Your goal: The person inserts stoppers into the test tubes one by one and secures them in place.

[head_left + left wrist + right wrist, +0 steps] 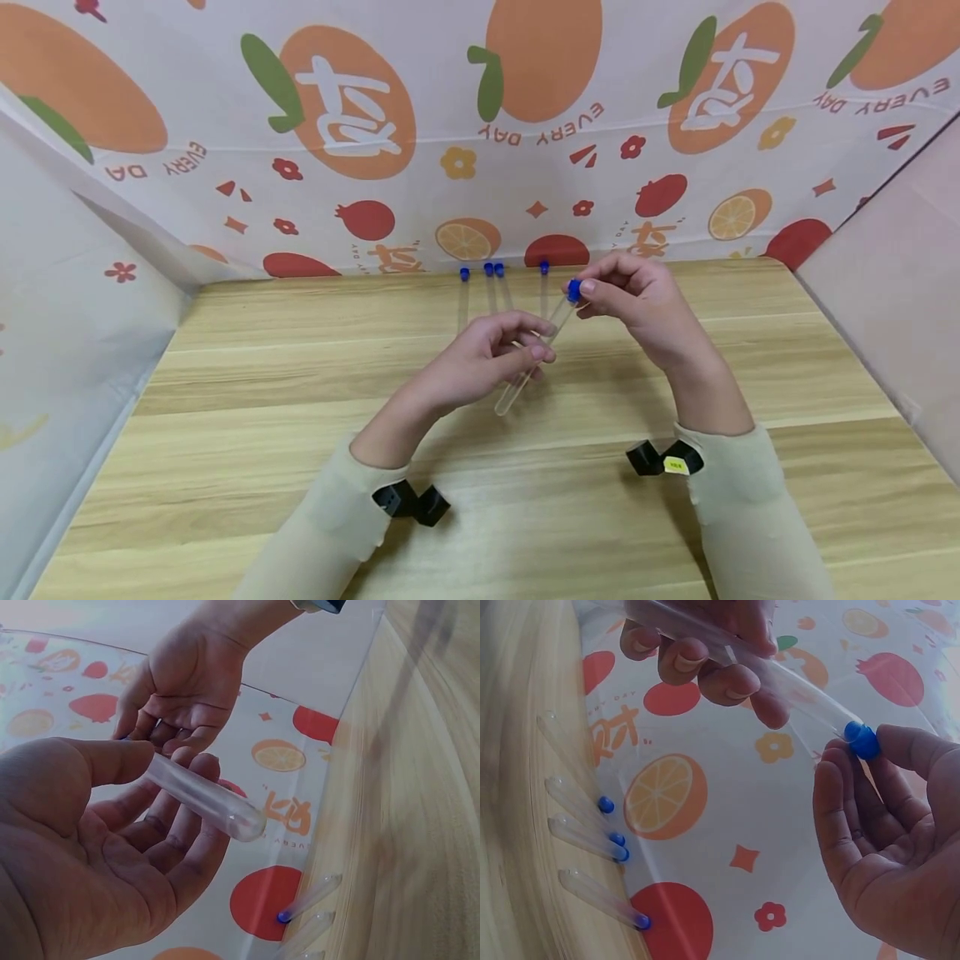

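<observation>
A clear test tube [512, 394] with a blue cap [573, 290] is held aslant above the table, its rounded end toward the person. My left hand [487, 358] grips the tube around its middle, thumb on one side and fingers on the other. At the capped end, my right hand [637, 304] pinches the blue cap between thumb and fingers. In the right wrist view the cap [862, 740] sits at the tube's mouth. The left wrist view shows the rounded end of the tube [244, 821] sticking out past the left fingers.
Several more capped test tubes [604, 898] lie on the wooden table [300, 375] along its back edge, blue caps toward the wall. A white fruit-printed sheet [427, 100] rises right behind them. Pale side walls [885, 208] flank the table.
</observation>
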Action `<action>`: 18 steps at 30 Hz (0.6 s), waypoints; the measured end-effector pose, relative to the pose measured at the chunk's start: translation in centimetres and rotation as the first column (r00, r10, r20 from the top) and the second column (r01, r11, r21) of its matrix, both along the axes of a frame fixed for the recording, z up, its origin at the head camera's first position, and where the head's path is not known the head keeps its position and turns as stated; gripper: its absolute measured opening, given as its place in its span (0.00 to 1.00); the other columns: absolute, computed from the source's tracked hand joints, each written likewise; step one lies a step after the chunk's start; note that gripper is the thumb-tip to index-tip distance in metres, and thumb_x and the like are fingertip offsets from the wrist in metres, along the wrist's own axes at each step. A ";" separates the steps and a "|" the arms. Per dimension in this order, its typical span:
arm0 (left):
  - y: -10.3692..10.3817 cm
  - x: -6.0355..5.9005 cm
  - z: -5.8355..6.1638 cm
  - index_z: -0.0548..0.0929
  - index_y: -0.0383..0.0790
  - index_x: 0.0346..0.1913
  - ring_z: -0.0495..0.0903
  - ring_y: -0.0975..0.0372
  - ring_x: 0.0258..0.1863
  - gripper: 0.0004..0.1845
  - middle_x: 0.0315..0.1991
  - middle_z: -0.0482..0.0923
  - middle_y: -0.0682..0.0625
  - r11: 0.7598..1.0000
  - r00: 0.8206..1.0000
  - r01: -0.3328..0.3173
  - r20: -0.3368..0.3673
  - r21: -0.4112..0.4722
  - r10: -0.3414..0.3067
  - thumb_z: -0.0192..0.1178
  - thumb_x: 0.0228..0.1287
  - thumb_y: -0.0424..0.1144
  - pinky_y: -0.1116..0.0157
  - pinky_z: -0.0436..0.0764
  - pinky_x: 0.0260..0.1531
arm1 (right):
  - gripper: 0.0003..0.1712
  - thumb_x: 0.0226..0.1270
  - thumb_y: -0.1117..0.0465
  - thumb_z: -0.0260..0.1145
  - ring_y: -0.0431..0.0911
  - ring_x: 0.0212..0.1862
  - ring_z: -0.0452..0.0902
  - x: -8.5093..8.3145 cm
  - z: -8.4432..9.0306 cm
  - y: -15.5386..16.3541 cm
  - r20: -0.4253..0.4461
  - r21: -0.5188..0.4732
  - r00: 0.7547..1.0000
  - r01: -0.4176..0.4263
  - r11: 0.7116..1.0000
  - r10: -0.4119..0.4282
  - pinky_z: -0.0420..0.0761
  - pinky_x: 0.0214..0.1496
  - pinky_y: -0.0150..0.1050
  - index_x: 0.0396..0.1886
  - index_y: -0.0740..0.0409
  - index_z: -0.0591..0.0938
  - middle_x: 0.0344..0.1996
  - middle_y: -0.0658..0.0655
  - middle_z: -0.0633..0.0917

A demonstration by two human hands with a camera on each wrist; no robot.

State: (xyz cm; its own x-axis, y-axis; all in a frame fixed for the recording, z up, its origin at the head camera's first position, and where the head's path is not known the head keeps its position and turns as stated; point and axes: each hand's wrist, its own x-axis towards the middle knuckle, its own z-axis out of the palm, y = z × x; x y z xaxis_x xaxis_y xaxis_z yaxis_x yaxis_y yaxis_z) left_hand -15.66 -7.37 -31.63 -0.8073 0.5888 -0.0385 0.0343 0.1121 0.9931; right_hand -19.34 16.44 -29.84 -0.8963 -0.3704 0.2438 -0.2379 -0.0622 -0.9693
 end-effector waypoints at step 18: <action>0.5 0.5 0.1 0.77 0.35 0.60 0.84 0.54 0.36 0.15 0.45 0.84 0.39 0.994 0.996 0.000 0.084 0.109 -0.009 0.52 0.77 0.37 0.53 0.87 0.38 | 0.10 0.71 0.71 0.61 0.45 0.39 0.85 0.3 -0.2 -0.8 0.040 -0.127 0.999 -0.008 0.992 0.013 0.87 0.45 0.41 0.46 0.65 0.86 0.38 0.55 0.88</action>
State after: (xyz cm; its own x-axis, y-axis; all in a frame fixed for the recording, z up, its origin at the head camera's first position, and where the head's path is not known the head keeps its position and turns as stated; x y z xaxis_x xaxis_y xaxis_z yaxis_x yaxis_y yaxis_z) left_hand -15.15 -6.84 -31.55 -0.8014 0.5966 -0.0419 -0.0499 0.0030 0.9987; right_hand -19.00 15.61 -30.07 -0.9025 -0.3483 0.2533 -0.1975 -0.1880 -0.9621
